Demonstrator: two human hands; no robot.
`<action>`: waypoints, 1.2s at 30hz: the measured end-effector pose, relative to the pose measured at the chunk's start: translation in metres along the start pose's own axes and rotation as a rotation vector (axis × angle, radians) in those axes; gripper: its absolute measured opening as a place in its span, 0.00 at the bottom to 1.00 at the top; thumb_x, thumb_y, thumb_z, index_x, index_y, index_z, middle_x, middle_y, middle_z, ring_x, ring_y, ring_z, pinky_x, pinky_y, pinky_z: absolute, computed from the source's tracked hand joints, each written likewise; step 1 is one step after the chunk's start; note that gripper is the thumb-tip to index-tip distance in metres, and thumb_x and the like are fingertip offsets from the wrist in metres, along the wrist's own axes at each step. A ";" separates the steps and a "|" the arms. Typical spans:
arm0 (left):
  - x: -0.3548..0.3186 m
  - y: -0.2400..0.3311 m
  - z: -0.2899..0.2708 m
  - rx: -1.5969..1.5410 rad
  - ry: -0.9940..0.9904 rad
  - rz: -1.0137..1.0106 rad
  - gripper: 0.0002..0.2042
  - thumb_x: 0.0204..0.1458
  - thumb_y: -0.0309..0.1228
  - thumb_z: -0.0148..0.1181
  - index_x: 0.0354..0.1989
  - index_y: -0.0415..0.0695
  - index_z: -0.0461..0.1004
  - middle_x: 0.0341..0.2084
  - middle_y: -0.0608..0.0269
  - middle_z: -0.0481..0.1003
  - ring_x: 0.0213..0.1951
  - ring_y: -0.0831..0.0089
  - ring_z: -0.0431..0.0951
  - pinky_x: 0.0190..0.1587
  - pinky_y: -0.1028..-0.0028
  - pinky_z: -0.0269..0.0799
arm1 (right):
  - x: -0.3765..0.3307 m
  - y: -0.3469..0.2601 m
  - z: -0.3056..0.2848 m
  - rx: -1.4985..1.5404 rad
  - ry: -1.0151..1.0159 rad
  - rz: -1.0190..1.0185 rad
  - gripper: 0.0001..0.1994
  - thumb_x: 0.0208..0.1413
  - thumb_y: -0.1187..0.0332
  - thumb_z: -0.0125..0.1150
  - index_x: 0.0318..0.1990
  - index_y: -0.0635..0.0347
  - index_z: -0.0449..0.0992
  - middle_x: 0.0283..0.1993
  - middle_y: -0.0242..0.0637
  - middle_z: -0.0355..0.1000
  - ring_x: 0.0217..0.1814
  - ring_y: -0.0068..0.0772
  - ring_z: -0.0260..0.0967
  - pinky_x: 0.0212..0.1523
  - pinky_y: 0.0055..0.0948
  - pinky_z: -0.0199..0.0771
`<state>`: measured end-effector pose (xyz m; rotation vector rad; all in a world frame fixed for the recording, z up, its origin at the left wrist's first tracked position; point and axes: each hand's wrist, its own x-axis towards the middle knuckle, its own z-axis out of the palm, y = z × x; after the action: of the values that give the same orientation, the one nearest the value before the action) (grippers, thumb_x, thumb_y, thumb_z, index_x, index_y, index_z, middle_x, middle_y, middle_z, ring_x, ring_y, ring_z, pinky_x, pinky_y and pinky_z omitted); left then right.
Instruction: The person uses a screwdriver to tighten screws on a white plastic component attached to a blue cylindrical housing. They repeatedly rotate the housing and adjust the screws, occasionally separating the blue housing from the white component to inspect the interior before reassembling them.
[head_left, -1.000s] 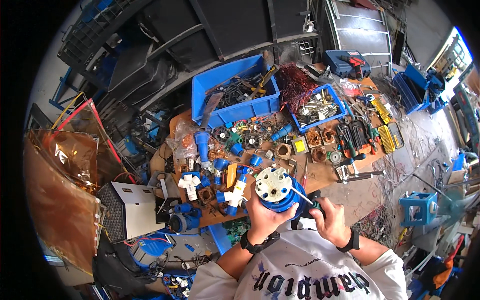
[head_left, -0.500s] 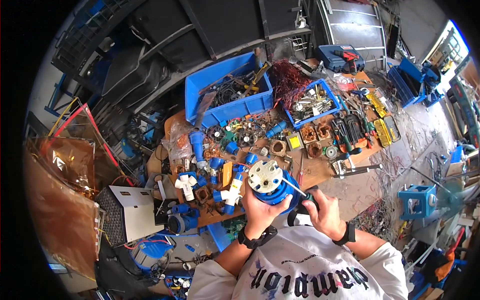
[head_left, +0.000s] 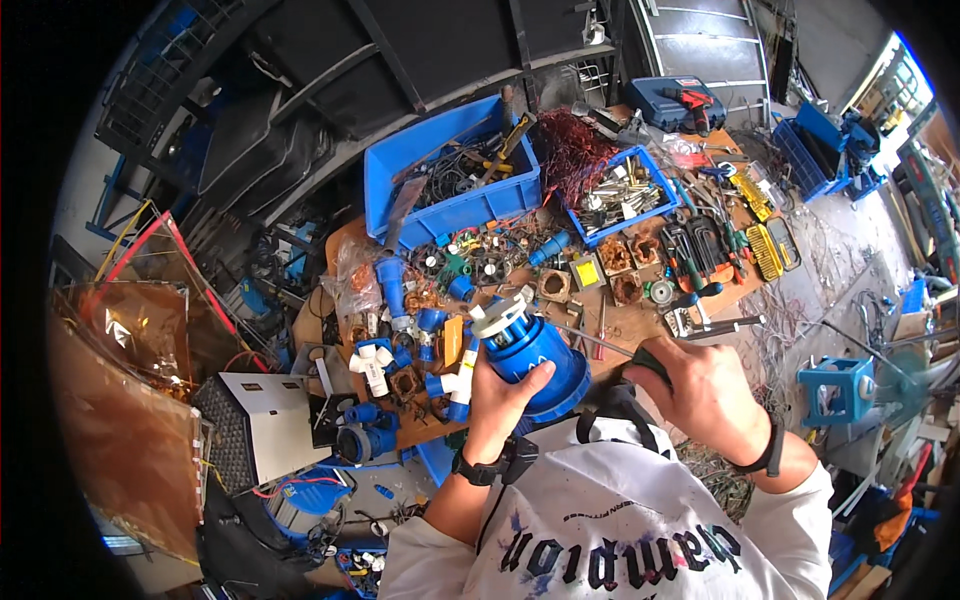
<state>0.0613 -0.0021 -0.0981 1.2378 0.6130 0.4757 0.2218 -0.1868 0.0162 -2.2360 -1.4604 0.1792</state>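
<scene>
The left hand [head_left: 505, 395] wraps closed around a large blue plug housing [head_left: 535, 350], gripping its lower body from the 7 o'clock side. The housing sits tilted, its white face cap [head_left: 497, 317] pointing toward 11 o'clock, over the near edge of the workbench [head_left: 610, 345]. The right hand [head_left: 705, 395] is closed around the dark handle of a screwdriver [head_left: 640, 362]; its thin shaft runs toward 10 o'clock and meets the housing near its upper side. Whether the tip is seated in a screw cannot be told at this size.

State of work, as a judgement: the housing appears assembled, with the white cap in place on the blue body. No loose cap or shell lies between the hands. The tool is applied to the part, so fastening or unfastening is in hand and not complete. How many screws are in or out cannot be read.

Surroundings:
- At 9 o'clock of the housing, a cluster of smaller blue and white connector parts [head_left: 400, 360] lies on the bench, near but apart from the left hand.
- At 12 o'clock, a large blue bin [head_left: 455, 215] holds cables and hand tools.
- At 1 o'clock, a smaller blue tray [head_left: 585, 225] holds metal parts, with a bundle of copper wire [head_left: 565, 150] just beside it.
- At 2 o'clock, pliers and screwdrivers [head_left: 700, 250] lie in a row, well apart from both hands.
- At 8 o'clock, a white metal box [head_left: 265, 435] stands below the bench.
</scene>
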 end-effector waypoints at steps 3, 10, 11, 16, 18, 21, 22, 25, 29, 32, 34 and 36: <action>-0.002 0.013 0.001 -0.012 -0.032 -0.002 0.36 0.47 0.37 0.77 0.62 0.39 0.63 0.50 0.57 0.76 0.49 0.70 0.79 0.55 0.66 0.76 | 0.004 -0.004 -0.014 0.010 -0.062 -0.003 0.13 0.59 0.59 0.65 0.36 0.62 0.76 0.24 0.46 0.75 0.24 0.52 0.75 0.25 0.43 0.75; -0.010 0.024 0.008 -0.065 -0.084 -0.049 0.36 0.47 0.41 0.77 0.61 0.39 0.64 0.50 0.58 0.76 0.49 0.71 0.78 0.55 0.68 0.75 | 0.010 -0.013 -0.030 0.076 -0.083 -0.011 0.14 0.59 0.58 0.64 0.36 0.62 0.77 0.24 0.48 0.75 0.25 0.53 0.75 0.26 0.43 0.75; -0.010 0.024 0.008 -0.064 -0.099 -0.060 0.37 0.47 0.41 0.77 0.61 0.39 0.64 0.50 0.58 0.76 0.49 0.71 0.78 0.55 0.68 0.75 | 0.011 -0.014 -0.032 0.085 -0.077 -0.012 0.14 0.59 0.58 0.64 0.36 0.62 0.77 0.24 0.48 0.75 0.25 0.53 0.75 0.27 0.43 0.75; -0.012 0.028 0.012 -0.084 -0.133 -0.052 0.38 0.46 0.41 0.78 0.61 0.38 0.63 0.50 0.58 0.76 0.50 0.70 0.78 0.56 0.67 0.75 | 0.013 -0.019 -0.041 0.100 -0.096 0.008 0.14 0.59 0.59 0.65 0.35 0.62 0.78 0.23 0.49 0.74 0.26 0.54 0.75 0.28 0.44 0.75; -0.013 0.027 0.014 -0.065 -0.128 -0.023 0.39 0.45 0.40 0.78 0.62 0.38 0.62 0.51 0.57 0.75 0.50 0.70 0.78 0.56 0.67 0.74 | 0.013 -0.023 -0.048 0.107 -0.133 0.030 0.14 0.59 0.59 0.65 0.34 0.63 0.78 0.23 0.50 0.74 0.26 0.55 0.75 0.28 0.45 0.75; -0.015 0.024 0.012 0.012 -0.112 0.025 0.41 0.44 0.40 0.79 0.63 0.38 0.60 0.52 0.56 0.74 0.51 0.69 0.78 0.56 0.67 0.74 | 0.014 -0.025 -0.056 0.169 -0.137 0.042 0.15 0.60 0.59 0.64 0.31 0.63 0.78 0.21 0.51 0.73 0.26 0.57 0.75 0.28 0.46 0.75; -0.015 0.024 0.010 0.045 -0.113 0.036 0.42 0.44 0.40 0.79 0.63 0.37 0.60 0.52 0.56 0.74 0.51 0.69 0.78 0.56 0.67 0.74 | 0.014 -0.027 -0.059 0.172 -0.149 0.048 0.15 0.60 0.59 0.64 0.31 0.64 0.78 0.21 0.51 0.73 0.26 0.57 0.75 0.28 0.46 0.74; -0.017 0.025 0.008 0.143 -0.107 0.069 0.43 0.42 0.40 0.79 0.64 0.37 0.59 0.52 0.55 0.74 0.51 0.69 0.77 0.56 0.67 0.74 | 0.018 -0.032 -0.071 0.159 -0.189 0.056 0.16 0.60 0.59 0.63 0.29 0.65 0.77 0.21 0.53 0.73 0.27 0.59 0.74 0.29 0.47 0.74; -0.019 0.023 0.007 0.198 -0.125 0.069 0.43 0.41 0.40 0.79 0.63 0.37 0.59 0.52 0.54 0.74 0.51 0.68 0.77 0.56 0.67 0.74 | 0.025 -0.035 -0.083 0.102 -0.231 0.007 0.17 0.61 0.59 0.62 0.28 0.67 0.78 0.22 0.54 0.73 0.27 0.60 0.75 0.30 0.49 0.74; -0.023 0.027 0.006 0.360 -0.075 0.142 0.42 0.41 0.39 0.79 0.62 0.37 0.60 0.51 0.54 0.75 0.51 0.68 0.78 0.56 0.66 0.74 | 0.033 -0.039 -0.092 0.057 -0.268 -0.016 0.18 0.61 0.59 0.62 0.28 0.67 0.78 0.23 0.54 0.74 0.28 0.59 0.75 0.30 0.49 0.74; -0.025 0.024 0.007 0.377 -0.103 0.116 0.42 0.41 0.39 0.79 0.62 0.37 0.60 0.51 0.54 0.75 0.51 0.68 0.78 0.57 0.66 0.73 | 0.036 -0.040 -0.093 0.034 -0.290 -0.025 0.18 0.61 0.59 0.62 0.27 0.68 0.78 0.23 0.54 0.74 0.28 0.59 0.75 0.30 0.49 0.74; -0.024 0.019 0.007 0.271 -0.114 0.079 0.41 0.41 0.39 0.79 0.61 0.37 0.61 0.50 0.54 0.76 0.50 0.68 0.78 0.56 0.66 0.73 | 0.039 -0.037 -0.086 0.015 -0.299 -0.040 0.18 0.60 0.59 0.62 0.27 0.69 0.78 0.24 0.54 0.74 0.29 0.58 0.76 0.31 0.49 0.75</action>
<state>0.0475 -0.0179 -0.0746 1.5405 0.5450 0.3929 0.2379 -0.1664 0.1139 -2.2374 -1.6463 0.5298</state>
